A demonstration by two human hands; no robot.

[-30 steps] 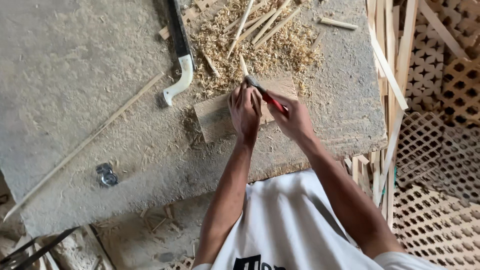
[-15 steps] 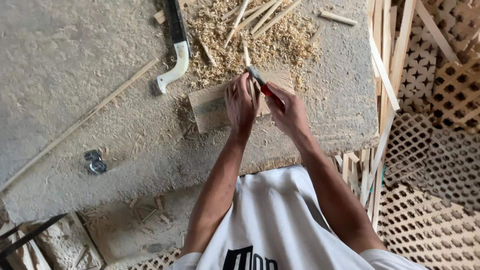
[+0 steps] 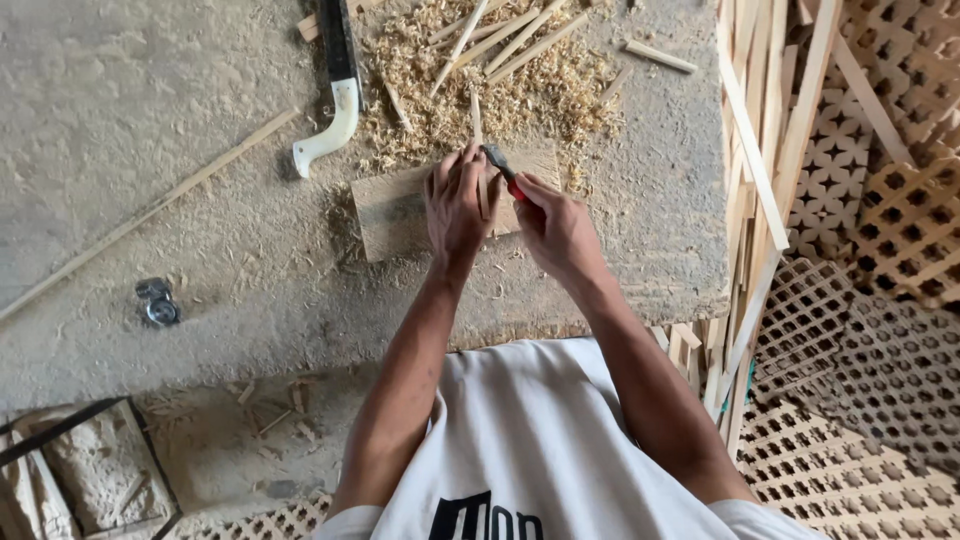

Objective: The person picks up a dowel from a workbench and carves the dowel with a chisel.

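— Where are the hands?

— Both over the wooden board [image 3: 395,212] that lies flat on the grey table [image 3: 150,120]. The left hand [image 3: 457,203] is curled, fingertips pinching a thin wooden stick [image 3: 476,112] that stands on the board and points away past its far edge.

— And the right hand?

— The right hand [image 3: 555,228] is closed round a small knife with a red handle [image 3: 503,170], blade tip touching the stick just beside the left fingers. How the blade meets the wood is too small to tell for sure.

— What lies around the board?

— A heap of wood shavings [image 3: 545,95] just beyond it, with more sticks on top. A saw with a white handle [image 3: 335,115] sits to the left of the board, and two small metal rings [image 3: 156,302] well apart, further left. Wooden slats [image 3: 755,170] lean off to the right of the board
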